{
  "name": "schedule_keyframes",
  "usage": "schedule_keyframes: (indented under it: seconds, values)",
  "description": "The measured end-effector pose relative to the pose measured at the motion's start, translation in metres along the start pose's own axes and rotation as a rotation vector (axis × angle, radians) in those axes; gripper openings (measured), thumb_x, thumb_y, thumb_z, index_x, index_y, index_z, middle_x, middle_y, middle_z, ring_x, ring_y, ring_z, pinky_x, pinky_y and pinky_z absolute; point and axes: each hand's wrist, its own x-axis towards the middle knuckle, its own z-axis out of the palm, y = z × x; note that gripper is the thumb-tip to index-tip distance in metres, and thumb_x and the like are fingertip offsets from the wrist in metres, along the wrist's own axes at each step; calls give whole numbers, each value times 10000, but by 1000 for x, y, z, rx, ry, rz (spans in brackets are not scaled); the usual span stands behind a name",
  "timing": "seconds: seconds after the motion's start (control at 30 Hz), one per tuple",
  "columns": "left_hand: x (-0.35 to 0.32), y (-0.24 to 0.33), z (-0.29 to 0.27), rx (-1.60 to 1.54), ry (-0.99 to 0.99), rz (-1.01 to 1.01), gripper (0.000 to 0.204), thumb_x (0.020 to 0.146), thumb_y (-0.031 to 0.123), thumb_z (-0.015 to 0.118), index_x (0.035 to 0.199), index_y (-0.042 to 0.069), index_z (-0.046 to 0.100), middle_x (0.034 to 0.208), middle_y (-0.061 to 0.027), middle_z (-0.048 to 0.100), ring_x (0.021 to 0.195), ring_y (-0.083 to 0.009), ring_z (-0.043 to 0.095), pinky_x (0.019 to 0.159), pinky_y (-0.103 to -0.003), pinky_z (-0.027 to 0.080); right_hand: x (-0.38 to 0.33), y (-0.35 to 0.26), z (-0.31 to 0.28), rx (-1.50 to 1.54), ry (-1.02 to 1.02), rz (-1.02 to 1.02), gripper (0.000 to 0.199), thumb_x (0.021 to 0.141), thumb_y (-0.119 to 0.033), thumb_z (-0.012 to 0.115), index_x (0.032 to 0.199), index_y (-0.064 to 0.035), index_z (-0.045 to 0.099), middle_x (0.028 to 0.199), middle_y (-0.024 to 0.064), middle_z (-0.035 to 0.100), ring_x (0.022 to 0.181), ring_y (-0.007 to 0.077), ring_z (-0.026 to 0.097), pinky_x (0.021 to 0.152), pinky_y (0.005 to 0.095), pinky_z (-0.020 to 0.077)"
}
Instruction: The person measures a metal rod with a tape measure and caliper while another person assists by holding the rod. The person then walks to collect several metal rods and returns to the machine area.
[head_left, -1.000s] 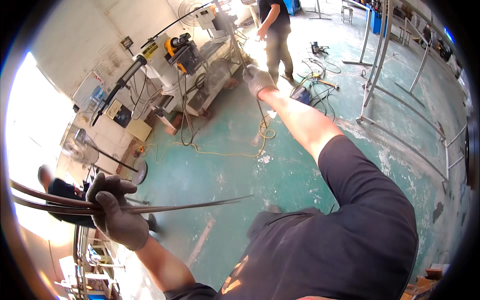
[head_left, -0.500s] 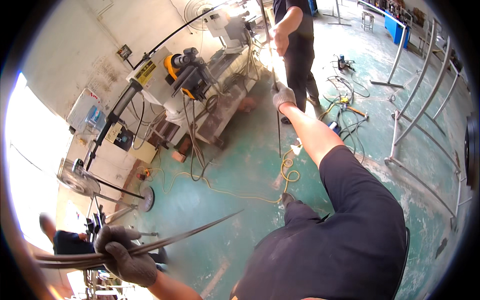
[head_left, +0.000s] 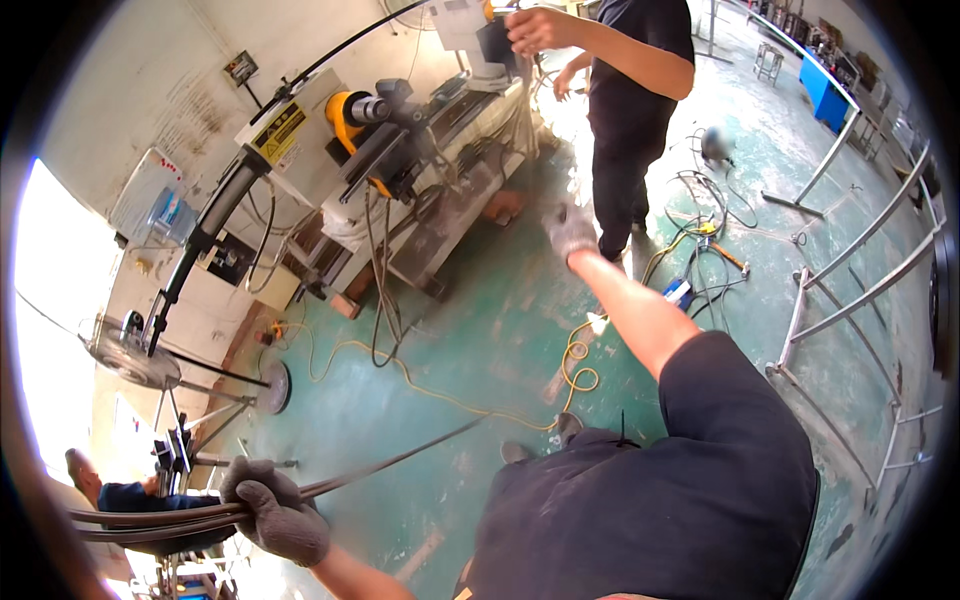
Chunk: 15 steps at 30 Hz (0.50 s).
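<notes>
Near left, my gloved left hand (head_left: 280, 515) has its fingers wrapped round several thin dark rods (head_left: 160, 519), presumably to keep the long pieces together; their tips point right, above the green floor (head_left: 330, 420). Farther right, my gloved right hand (head_left: 573, 232) is extended; blur prevents my telling whether its fingers grip anything. Beyond, a co-worker's hand (head_left: 540, 31) is raised beside a pale machine (head_left: 458, 28).
</notes>
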Motion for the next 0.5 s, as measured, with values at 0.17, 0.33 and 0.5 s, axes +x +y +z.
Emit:
schedule_keyframes:
  seconds: [0.17,0.33,0.5]
  values:
    - [18,-46,8,-38,-32,-119,256,1074,251,658,1219,41,672,870,-51,658,533,-80,448,451,-198,329,-111,83,18,-149,-198,58,484,915,-342,719,1317,-78,665,1210,218,734,1162,388,698,1016,447,536]
    - [14,-87,4,-75,-135,-214,326,1060,312,685,1236,38,662,895,-57,658,637,-99,532,506,-205,383,-200,143,3,-269,-365,265,470,918,-381,726,1260,-58,723,1202,197,765,1127,360,732,991,417,563]
    - [13,-123,-4,-74,-114,-218,323,1071,329,672,1229,46,671,879,-37,646,649,-93,493,530,-212,368,-246,176,-18,-377,-390,361,471,891,-378,743,1241,-63,738,1213,188,764,1159,363,718,1021,418,554]
